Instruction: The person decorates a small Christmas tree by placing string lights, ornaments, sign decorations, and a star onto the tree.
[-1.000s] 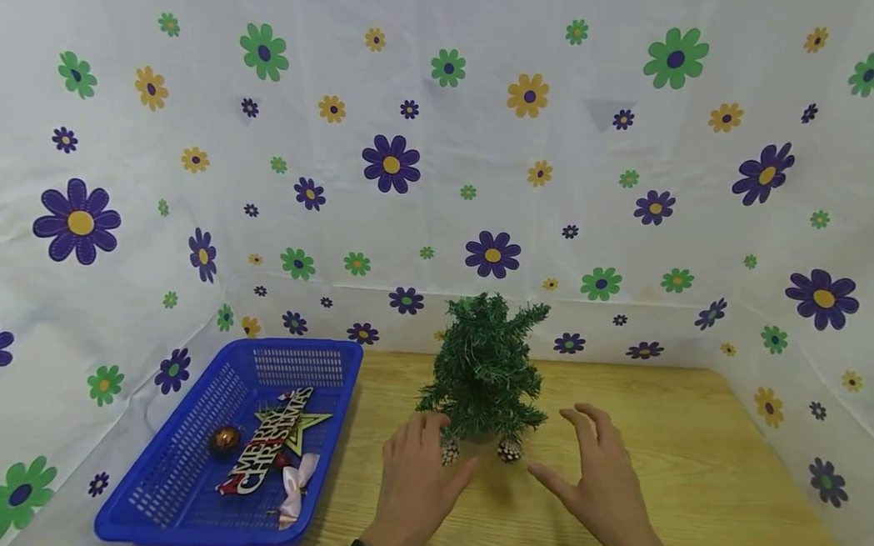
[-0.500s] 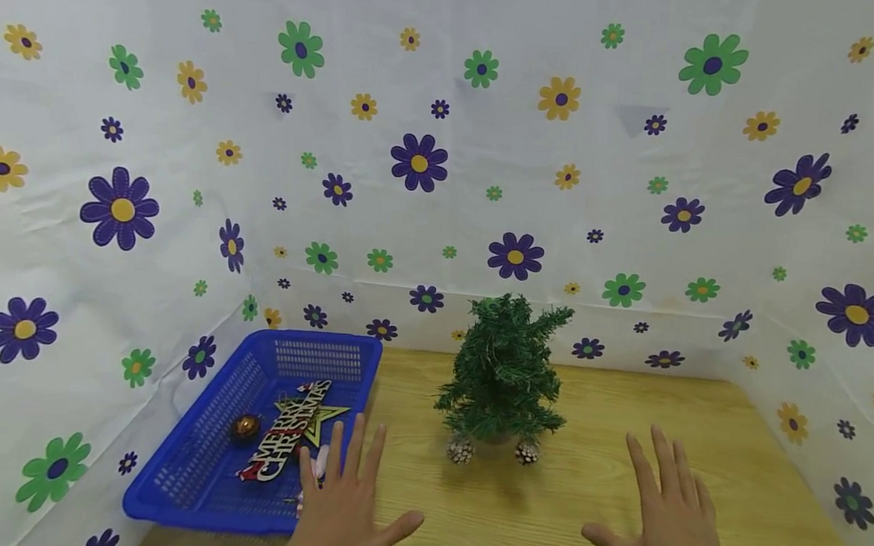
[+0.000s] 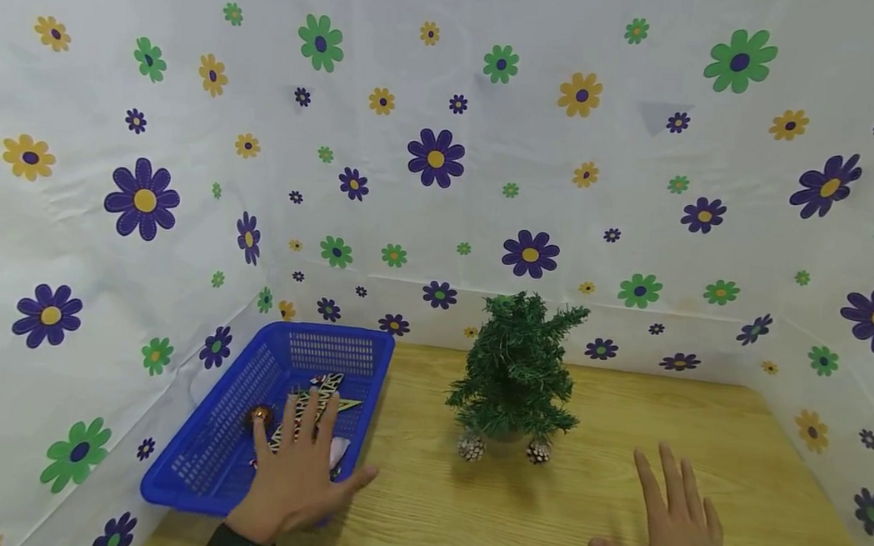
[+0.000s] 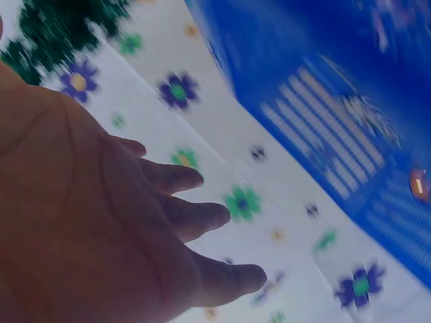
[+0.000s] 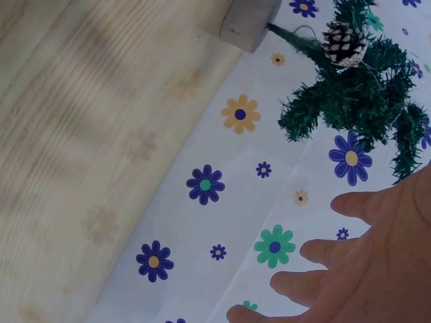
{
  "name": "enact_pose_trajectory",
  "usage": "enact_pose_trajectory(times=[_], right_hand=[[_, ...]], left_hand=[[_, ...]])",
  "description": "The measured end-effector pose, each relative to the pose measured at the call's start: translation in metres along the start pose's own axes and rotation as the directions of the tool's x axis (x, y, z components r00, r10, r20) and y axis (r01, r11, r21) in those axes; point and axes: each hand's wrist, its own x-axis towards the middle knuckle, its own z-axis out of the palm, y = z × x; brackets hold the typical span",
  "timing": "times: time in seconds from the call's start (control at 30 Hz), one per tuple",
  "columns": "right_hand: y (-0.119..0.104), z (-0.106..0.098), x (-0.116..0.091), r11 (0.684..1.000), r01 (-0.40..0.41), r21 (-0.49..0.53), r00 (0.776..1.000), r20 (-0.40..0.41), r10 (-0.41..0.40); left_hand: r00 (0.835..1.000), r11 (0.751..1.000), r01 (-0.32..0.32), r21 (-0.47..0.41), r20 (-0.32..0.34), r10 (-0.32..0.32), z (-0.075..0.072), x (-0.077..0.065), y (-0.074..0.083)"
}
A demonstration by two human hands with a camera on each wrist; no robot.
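The left hand [image 3: 293, 477], fingers spread, hovers over the basket [image 3: 200, 459]'s light, stiff sign [image 3: 316, 399], probably best pinched by its edge; right hand [image 3: 680, 530] open.

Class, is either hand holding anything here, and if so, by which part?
Nothing is held. The left hand hovers open over the blue basket; the right hand is open too.

Head view looks forward and down; wrist views sit close beside each palm; all share the small tree [image 3: 516, 370].
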Motion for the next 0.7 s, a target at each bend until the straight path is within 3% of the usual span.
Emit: enact_pose_trajectory(times=[0.17, 0.3, 0.4, 0.47, 0.7], right_hand=[[0.003, 0.003, -0.004, 1.0, -0.02, 0.001, 1.0, 0.002, 0.02], [0.007, 0.003, -0.005, 0.999, -0.043, 0.017, 0.999, 0.015, 0.043], [0.009, 0.003, -0.007, 0.998, -0.055, 0.032, 0.998, 0.031, 0.054], [0.011, 0.004, -0.009, 0.997, -0.063, 0.036, 0.997, 0.036, 0.062], [0.016, 0.007, -0.014, 0.996, -0.093, 0.014, 0.995, 0.031, 0.092]], left_hand=[[0.986, 0.991, 0.104, 0.085, 0.12, -0.113, -0.031, 0.039, -0.054], [0.955, 0.984, 0.125, 0.124, 0.253, -0.153, -0.035, 0.074, -0.082], [0.926, 0.978, 0.128, 0.163, 0.333, -0.177, -0.023, 0.092, -0.095], [0.915, 0.972, 0.128, 0.2, 0.354, -0.193, -0.01, 0.1, -0.105], [0.899, 0.973, 0.085, 0.213, 0.405, -0.167, 0.035, 0.116, -0.143]])
